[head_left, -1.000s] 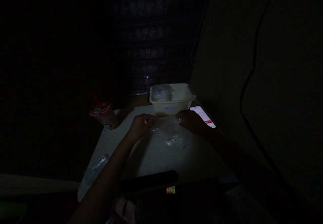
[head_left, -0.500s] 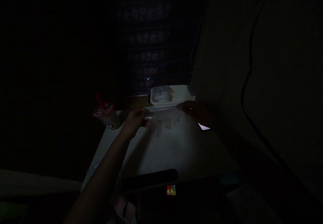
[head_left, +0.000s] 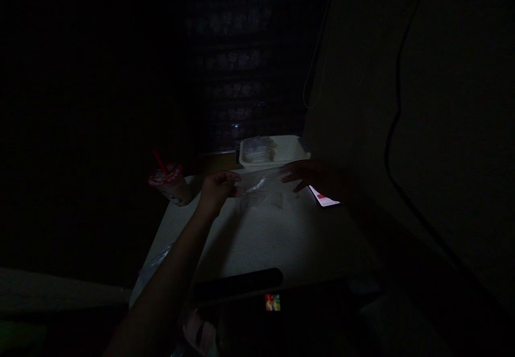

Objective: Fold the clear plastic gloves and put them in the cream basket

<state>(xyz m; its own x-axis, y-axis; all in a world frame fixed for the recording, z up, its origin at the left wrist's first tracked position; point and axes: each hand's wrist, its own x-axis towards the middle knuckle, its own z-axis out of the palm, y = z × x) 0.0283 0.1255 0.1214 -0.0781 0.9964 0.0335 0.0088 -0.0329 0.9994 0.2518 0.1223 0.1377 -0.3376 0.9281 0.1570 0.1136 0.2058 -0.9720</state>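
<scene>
The left hand (head_left: 219, 190) pinches the left edge of a clear plastic sheet (head_left: 259, 190) above the far end of the table (head_left: 257, 239). The right hand (head_left: 311, 177), fingers spread open, reaches its right edge, just beside a phone (head_left: 324, 198). Just beyond stands a white tub (head_left: 273, 150), with a cup (head_left: 169, 182) at the far left table edge.

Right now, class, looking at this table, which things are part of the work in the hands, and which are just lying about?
In use: left hand, right hand, clear plastic film between them.

Lying about: white plastic tub, smartphone, drink cup with red straw, loose plastic beside the left forearm.
</scene>
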